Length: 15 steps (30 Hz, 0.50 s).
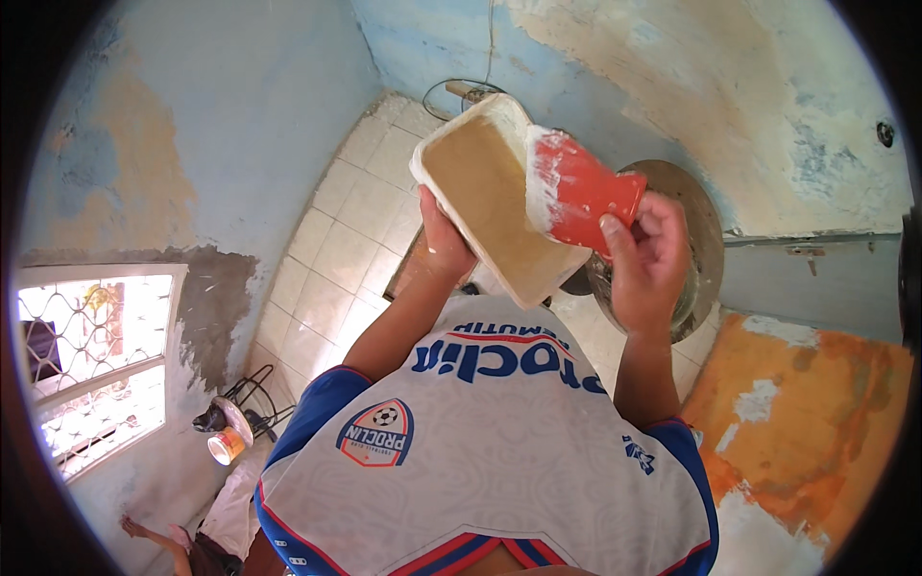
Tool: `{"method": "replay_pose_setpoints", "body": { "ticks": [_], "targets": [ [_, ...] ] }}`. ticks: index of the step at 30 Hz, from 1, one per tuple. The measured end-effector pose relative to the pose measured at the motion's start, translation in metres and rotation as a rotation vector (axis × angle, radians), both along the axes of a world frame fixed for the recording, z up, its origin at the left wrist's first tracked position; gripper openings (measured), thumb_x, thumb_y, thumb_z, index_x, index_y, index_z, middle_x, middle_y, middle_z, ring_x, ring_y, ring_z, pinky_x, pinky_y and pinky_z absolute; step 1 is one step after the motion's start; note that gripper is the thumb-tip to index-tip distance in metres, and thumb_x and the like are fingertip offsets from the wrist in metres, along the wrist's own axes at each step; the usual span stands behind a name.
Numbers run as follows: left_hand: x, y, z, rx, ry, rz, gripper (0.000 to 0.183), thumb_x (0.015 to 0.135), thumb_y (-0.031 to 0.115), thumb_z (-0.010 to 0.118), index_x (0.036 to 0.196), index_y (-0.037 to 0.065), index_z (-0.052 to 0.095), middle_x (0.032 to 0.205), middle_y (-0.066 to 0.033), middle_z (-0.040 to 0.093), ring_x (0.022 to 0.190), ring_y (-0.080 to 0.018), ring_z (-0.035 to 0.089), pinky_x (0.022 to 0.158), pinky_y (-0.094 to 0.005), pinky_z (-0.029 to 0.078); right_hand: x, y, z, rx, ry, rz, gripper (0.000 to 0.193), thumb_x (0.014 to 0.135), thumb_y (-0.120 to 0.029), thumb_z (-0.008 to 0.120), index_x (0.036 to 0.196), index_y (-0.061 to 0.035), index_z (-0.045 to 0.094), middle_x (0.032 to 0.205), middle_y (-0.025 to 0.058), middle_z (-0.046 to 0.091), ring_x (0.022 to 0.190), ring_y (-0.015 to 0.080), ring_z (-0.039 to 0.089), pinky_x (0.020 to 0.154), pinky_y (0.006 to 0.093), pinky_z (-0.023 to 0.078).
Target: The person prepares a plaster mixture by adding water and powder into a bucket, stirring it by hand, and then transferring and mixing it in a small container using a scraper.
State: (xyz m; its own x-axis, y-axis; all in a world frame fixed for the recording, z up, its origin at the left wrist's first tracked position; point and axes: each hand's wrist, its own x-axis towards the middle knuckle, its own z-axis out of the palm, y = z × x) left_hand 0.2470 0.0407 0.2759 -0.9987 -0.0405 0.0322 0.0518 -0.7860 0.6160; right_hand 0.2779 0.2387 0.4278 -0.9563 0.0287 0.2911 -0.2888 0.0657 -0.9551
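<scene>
My left hand [446,238] grips the near-left side of a rectangular tray [528,286] and holds it up, tilted, in front of my shirt. White paste smears the tray's rim, and its inside shows a flat tan surface; whether that is paste or the bare bottom I cannot tell. At the tray's right side my right hand [655,259] is closed on the narrow end of a red putty spreader [595,200], thumb on top. White putty coats the spreader's broad edge, which overlaps the tray's right rim.
Beyond my right hand stands a round brownish thing [709,230]. Patchy walls surround a tiled floor [327,240], where a dark cable [437,94] curls in the far corner. At left are a grilled window [96,331], an orange-and-white cup [227,446] and part of another person [213,555].
</scene>
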Motion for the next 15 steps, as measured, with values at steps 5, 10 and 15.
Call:
{"method": "replay_pose_setpoints", "body": {
  "ticks": [5, 10, 15],
  "targets": [
    [-0.008, 0.002, -0.012, 0.117, -0.189, -0.231, 0.081, 0.102, 0.070, 0.022, 0.153, 0.009, 0.035, 0.145, -0.0145, 0.053, 0.130, -0.0276, 0.056, 0.107, -0.0425, 0.049, -0.031, 0.007, 0.004, -0.025, -0.175, 0.050, 0.020, 0.093, 0.003, 0.065, 0.110, -0.0013, 0.054, 0.102, 0.0067, 0.068, 0.086, 0.0072, 0.061, 0.072, 0.0228, 0.050],
    [0.001, 0.007, -0.018, 0.140, -0.234, -0.312, 0.083, 0.101, 0.071, 0.024, 0.153, 0.008, 0.034, 0.145, -0.0142, 0.053, 0.129, -0.0262, 0.057, 0.106, -0.0407, 0.050, -0.034, 0.004, 0.003, 0.205, -0.131, -0.076, 0.017, 0.089, 0.002, 0.065, 0.102, -0.0012, 0.054, 0.091, 0.0045, 0.065, 0.078, 0.0067, 0.060, 0.069, 0.0235, 0.050],
    [0.004, 0.011, -0.015, 0.131, -0.287, -0.360, 0.084, 0.100, 0.072, 0.024, 0.153, 0.007, 0.034, 0.145, -0.0143, 0.053, 0.129, -0.0257, 0.057, 0.106, -0.0405, 0.050, -0.025, 0.011, -0.005, 0.298, -0.040, -0.195, 0.018, 0.087, 0.001, 0.066, 0.100, -0.0016, 0.054, 0.085, 0.0034, 0.064, 0.074, 0.0064, 0.058, 0.067, 0.0235, 0.049]
  ]
}}
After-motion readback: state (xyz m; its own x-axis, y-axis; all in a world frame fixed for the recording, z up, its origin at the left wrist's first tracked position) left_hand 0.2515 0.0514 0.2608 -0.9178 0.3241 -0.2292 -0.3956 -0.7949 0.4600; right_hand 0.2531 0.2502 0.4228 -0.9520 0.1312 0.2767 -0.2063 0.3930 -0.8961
